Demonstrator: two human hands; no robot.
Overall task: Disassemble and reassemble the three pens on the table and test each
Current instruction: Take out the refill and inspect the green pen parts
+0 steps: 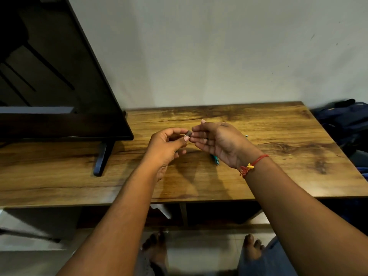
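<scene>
Above the middle of the wooden table (278, 148), my left hand (166, 145) pinches a small dark pen part (188, 134) between thumb and forefinger. My right hand (217, 141) faces it, fingers curled around a thin refill (203, 138) whose tip points at the dark part. A teal pen (215, 159) lies on the table under my right wrist, mostly hidden. A small pale piece (247, 135) peeks out beyond my right hand. Any other pens are out of sight.
A large black TV screen (59, 86) stands at the left on a dark foot (101, 158). The wall runs close behind the table. A dark blue bag (346, 120) lies off the right edge. My bare feet show on the floor below.
</scene>
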